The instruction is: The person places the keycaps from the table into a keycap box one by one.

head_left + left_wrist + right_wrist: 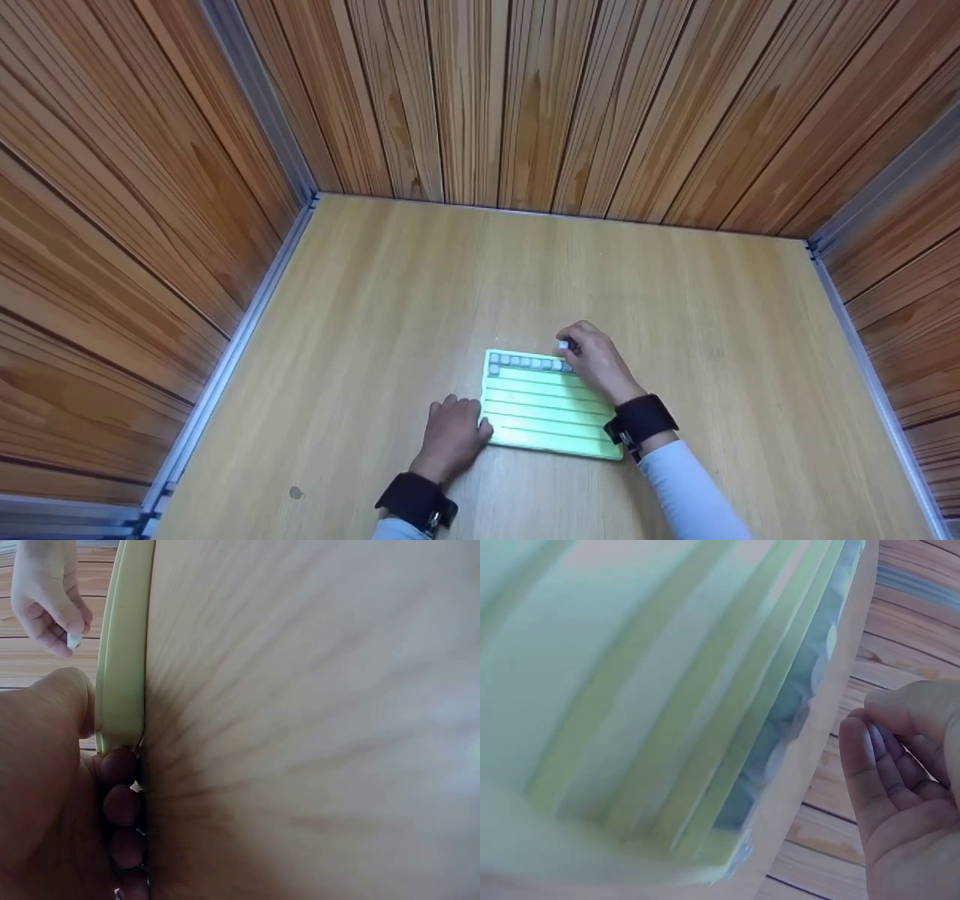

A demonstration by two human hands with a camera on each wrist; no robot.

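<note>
A pale-green ridged board (551, 416) lies on the table, with horizontal slots across it. Several small grey-blue blocks (525, 361) line its top row, and one sits at the left of the second row. My left hand (453, 435) holds the board's left edge; in the left wrist view its thumb bears on the rim (124, 652) and the fingertips line up by the edge. Above the board's top right, my right hand (596, 361) pinches a small whitish block (563, 345). In the right wrist view, the right hand's (907, 772) fingertips meet and hide the block.
The light wooden table (375, 300) carries a dark round mark (295, 493) near the front left. Wood-plank walls (480, 97) stand at the back and both sides, with metal rails (247, 330) along the table's edges.
</note>
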